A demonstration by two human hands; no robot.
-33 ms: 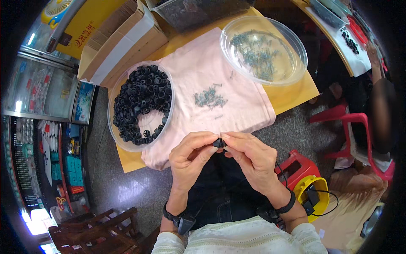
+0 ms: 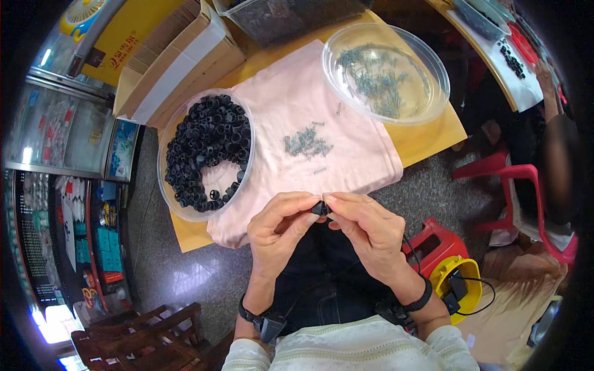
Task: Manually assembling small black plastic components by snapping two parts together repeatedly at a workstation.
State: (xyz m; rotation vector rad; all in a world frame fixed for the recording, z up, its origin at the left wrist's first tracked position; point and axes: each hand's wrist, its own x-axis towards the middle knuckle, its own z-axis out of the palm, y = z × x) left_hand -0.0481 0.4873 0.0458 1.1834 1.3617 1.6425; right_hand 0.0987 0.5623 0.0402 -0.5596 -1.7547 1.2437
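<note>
Close in front of my body, just past the near edge of the pink cloth (image 2: 266,198), both hands meet at the fingertips. Between them is a small black plastic part (image 2: 320,209), mostly covered by fingers. My left hand (image 2: 281,226) pinches it from the left, and my right hand (image 2: 368,229) grips its right side. Whether a metal pin is in it, I cannot tell. A loose pile of thin metal pins (image 2: 307,143) lies on the cloth beyond my hands. To the left, a round clear tub (image 2: 162,179) holds many black ring-shaped plastic parts (image 2: 213,136).
A wide clear tub (image 2: 331,80) with more metal pins sits at the far right of the table. A cardboard box (image 2: 179,68) and a dark bin (image 2: 297,21) stand behind. To my right are a red stool (image 2: 433,238), a yellow container (image 2: 467,272) and a seated person (image 2: 557,167).
</note>
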